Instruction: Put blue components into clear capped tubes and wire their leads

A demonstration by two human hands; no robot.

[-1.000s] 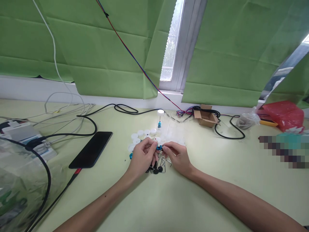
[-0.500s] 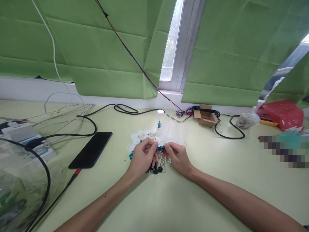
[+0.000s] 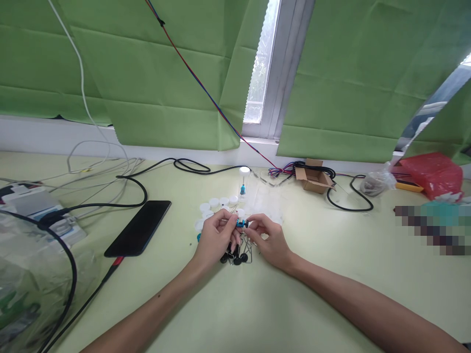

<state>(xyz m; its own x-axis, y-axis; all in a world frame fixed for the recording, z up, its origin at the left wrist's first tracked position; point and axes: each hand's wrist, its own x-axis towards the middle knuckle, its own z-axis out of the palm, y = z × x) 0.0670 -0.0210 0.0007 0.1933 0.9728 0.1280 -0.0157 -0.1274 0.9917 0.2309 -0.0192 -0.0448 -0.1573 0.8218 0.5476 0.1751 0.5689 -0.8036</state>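
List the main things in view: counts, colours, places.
blue part: one, blue with black end, centre
white caps: many, white, just beyond centre
capped tube: one, clear, back centre
black-headed pieces: several, black, below centre
phone: one, black, left
cardboard box: one, brown, back right
red bag: one, red, far right
cables: several, mixed, back and left
curtains: several, green, top
left hand: one, holding blue part
right hand: one, at its black end

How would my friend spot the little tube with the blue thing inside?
On the pale green table, look beyond the left hand and right hand. A white-topped clear tube stands there. Unlike the round white caps nearby, it shows a blue piece inside.
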